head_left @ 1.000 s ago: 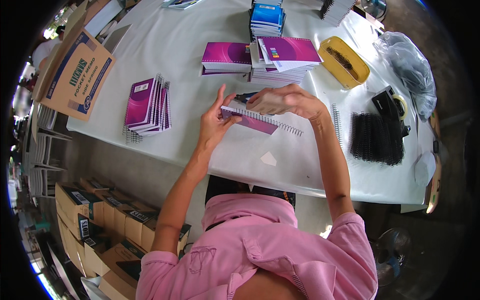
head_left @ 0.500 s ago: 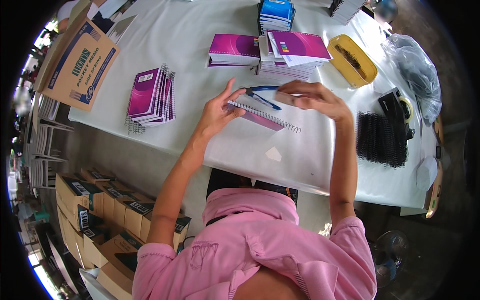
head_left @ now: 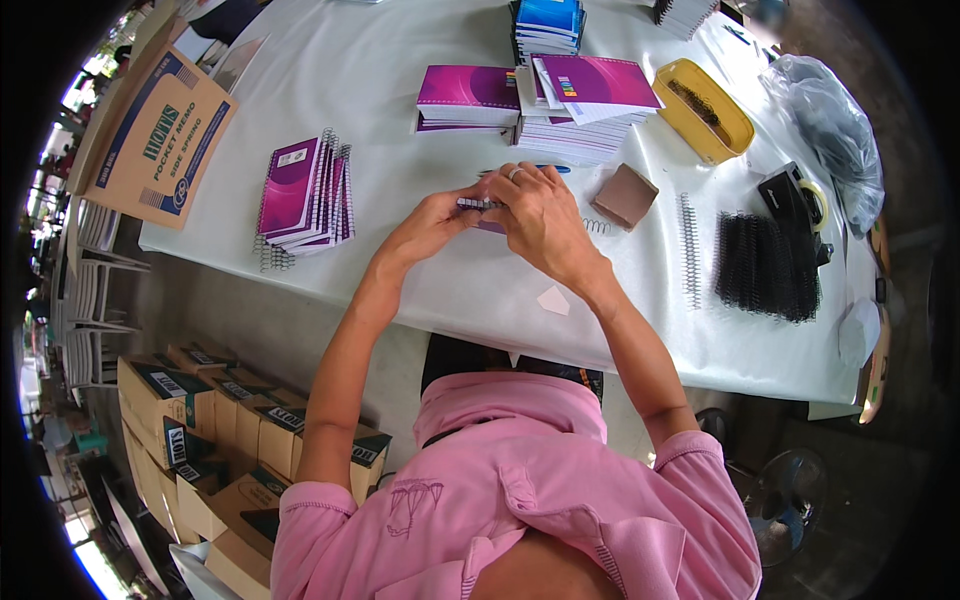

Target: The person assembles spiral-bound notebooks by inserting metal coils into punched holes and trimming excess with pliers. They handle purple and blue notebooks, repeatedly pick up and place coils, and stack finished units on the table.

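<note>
A small purple spiral notebook (head_left: 490, 227) lies mostly hidden under my hands near the middle of the table. My left hand (head_left: 437, 222) grips its left end. My right hand (head_left: 545, 215) bends over the same end, fingers closed on the notebook's coil edge; the fingertips are partly hidden. Past my right hand, the metal spiral coil (head_left: 597, 226) sticks out of the notebook's right end. Blue-handled pliers (head_left: 552, 168) lie just behind my fingers, mostly covered. A brown block (head_left: 625, 197) rests on the table to the right of my right hand.
Stacked purple covers and pages (head_left: 580, 130) stand behind my hands, bound notebooks (head_left: 300, 195) at left. To the right are a yellow tray of coils (head_left: 705, 110), a loose coil (head_left: 690, 250), black coils (head_left: 765, 265) and a tape dispenser (head_left: 790, 200). A paper scrap (head_left: 553, 300) lies near the front edge.
My right hand has let go of the brown block, now on the table, and moved left onto the notebook's coil edge beside my left hand. The pliers are now mostly hidden behind it.
</note>
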Action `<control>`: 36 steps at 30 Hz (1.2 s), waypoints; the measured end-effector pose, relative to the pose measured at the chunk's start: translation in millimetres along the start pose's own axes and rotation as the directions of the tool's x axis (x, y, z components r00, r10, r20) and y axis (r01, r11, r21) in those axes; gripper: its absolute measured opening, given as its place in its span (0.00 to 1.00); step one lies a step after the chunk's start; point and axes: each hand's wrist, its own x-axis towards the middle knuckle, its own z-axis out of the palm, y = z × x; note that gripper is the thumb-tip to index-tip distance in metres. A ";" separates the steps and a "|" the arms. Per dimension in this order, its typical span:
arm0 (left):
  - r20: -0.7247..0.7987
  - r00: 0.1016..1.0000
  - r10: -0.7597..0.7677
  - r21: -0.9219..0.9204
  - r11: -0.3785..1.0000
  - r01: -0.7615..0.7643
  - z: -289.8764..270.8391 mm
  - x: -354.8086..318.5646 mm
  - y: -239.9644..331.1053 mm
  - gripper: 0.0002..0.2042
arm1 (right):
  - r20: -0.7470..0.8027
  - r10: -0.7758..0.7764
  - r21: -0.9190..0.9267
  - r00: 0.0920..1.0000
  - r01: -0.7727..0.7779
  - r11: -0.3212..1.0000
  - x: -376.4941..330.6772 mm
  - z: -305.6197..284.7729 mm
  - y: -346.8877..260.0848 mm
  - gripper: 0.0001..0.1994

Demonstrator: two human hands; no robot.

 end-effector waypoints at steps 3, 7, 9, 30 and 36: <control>0.040 0.999 -0.030 0.060 0.998 0.028 -2.7 -3.4 5.2 0.22 | -0.032 -0.118 -0.050 0.993 0.116 0.992 -1.0 1.6 2.6 0.06; 0.033 0.993 0.116 0.002 0.993 -0.116 -10.4 -10.4 -5.1 0.24 | -0.007 -0.016 0.188 1.000 0.018 0.982 7.9 -6.5 17.5 0.07; -0.043 0.988 0.151 -0.022 0.988 -0.152 -12.6 -23.8 15.8 0.26 | 0.003 0.174 0.349 0.985 -0.164 0.923 8.6 -11.9 46.5 0.07; -0.480 0.750 0.456 0.816 0.547 0.190 41.3 -52.7 -0.7 0.38 | -0.136 -0.083 0.006 0.987 0.084 0.996 -45.0 30.1 -20.3 0.16; -0.471 0.725 0.503 0.839 0.508 0.192 35.9 -56.4 -2.8 0.31 | 0.658 0.019 0.708 0.753 -0.626 0.326 -22.8 7.2 -6.3 0.13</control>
